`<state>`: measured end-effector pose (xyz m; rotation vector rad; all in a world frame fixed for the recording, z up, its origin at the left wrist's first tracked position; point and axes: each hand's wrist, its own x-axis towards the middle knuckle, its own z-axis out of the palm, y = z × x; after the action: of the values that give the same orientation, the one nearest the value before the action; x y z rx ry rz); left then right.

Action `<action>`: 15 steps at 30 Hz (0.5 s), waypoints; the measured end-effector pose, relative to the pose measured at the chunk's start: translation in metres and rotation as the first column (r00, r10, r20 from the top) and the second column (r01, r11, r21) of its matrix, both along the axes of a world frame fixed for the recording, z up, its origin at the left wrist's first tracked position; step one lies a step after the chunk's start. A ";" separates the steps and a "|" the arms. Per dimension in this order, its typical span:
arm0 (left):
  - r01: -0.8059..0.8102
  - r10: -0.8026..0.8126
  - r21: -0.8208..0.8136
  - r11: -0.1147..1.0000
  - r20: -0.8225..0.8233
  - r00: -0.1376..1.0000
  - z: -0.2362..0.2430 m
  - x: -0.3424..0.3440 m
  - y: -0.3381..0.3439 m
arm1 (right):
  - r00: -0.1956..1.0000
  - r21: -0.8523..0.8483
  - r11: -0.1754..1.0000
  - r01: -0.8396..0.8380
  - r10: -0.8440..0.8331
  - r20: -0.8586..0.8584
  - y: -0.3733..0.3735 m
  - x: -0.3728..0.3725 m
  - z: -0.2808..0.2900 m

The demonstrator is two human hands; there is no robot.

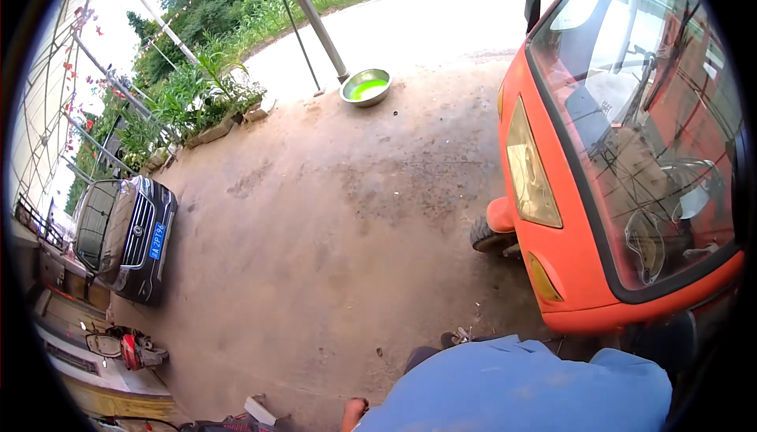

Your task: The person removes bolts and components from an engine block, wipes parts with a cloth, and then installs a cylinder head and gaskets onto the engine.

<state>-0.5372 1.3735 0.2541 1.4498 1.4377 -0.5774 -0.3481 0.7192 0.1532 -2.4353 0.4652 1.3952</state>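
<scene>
My left hand shows at the lower edge, beside the blue shirt on my body. It hangs low over the brown ground, small in the picture, and its fingers cannot be made out. I see nothing held in it. My right hand is out of sight. To my right stands an orange vehicle cab with a large windscreen and yellowish lamps, its front wheel partly showing. My shoe is partly visible beyond the shirt.
A metal basin with something bright green in it sits by a pole ahead. At left are a dark car and a red motorcycle. Plants grow behind a low edging. A pale block lies near the lower edge.
</scene>
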 end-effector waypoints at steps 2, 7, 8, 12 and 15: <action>-0.115 0.116 0.049 0.992 -0.020 0.993 0.015 0.016 0.036 | 0.958 0.157 0.963 0.220 -0.243 0.150 0.068 0.085 0.012; -0.107 0.106 -0.011 0.994 -0.010 0.994 -0.004 0.126 0.090 | 0.673 0.695 0.539 0.475 -0.732 0.108 0.158 0.301 0.045; -0.073 0.073 -0.036 0.997 -0.002 0.997 -0.014 0.156 0.100 | 0.624 0.717 0.478 0.508 -0.778 0.076 0.172 0.332 0.044; 0.111 -0.105 -0.133 0.985 0.046 0.993 -0.043 0.302 0.148 | 0.598 0.600 0.549 0.582 -0.789 0.142 0.212 0.398 0.024; 0.184 -0.176 -0.143 0.972 0.063 0.982 -0.054 0.434 0.198 | 0.787 0.260 0.752 0.606 -0.614 -0.058 0.220 0.395 0.018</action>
<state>-0.1034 1.5713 0.1997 1.4738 1.2049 -0.7406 0.0472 0.9391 0.1708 -1.8302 0.9063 1.0426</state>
